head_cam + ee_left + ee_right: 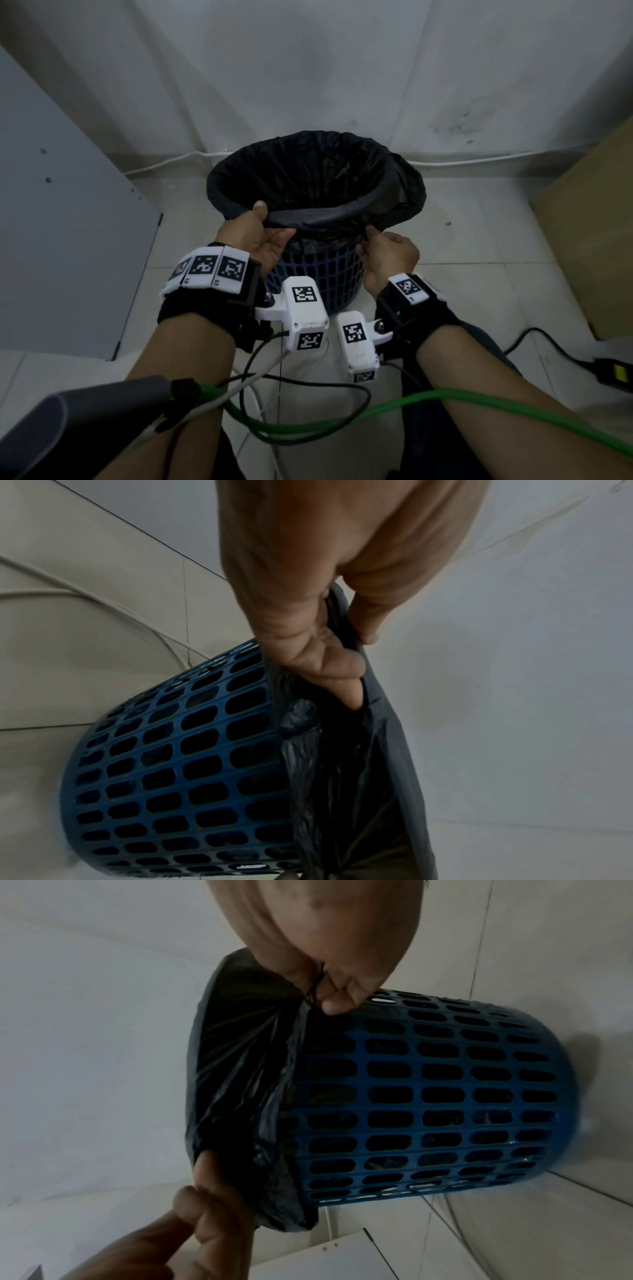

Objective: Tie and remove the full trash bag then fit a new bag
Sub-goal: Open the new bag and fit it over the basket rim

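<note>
A blue lattice trash basket [322, 274] stands on the tiled floor, lined with a black trash bag [315, 178] folded over its rim. My left hand [263, 229] grips the bag's near-left rim, thumb on top and fingers underneath. In the left wrist view the left hand [342, 658] pinches the black film beside the basket [178, 772]. My right hand [380, 250] pinches the bag's folded edge at the near right. The right wrist view shows the right hand [322, 993] holding gathered film of the bag [240, 1069] against the basket [428, 1096]. The bag's inside looks dark, and its contents cannot be made out.
A grey cabinet panel [61, 222] stands at the left and a brown board [596, 222] at the right. White walls [308, 68] form a corner behind the basket, with a white cable [164, 164] along the base. A power brick [613, 373] lies at right.
</note>
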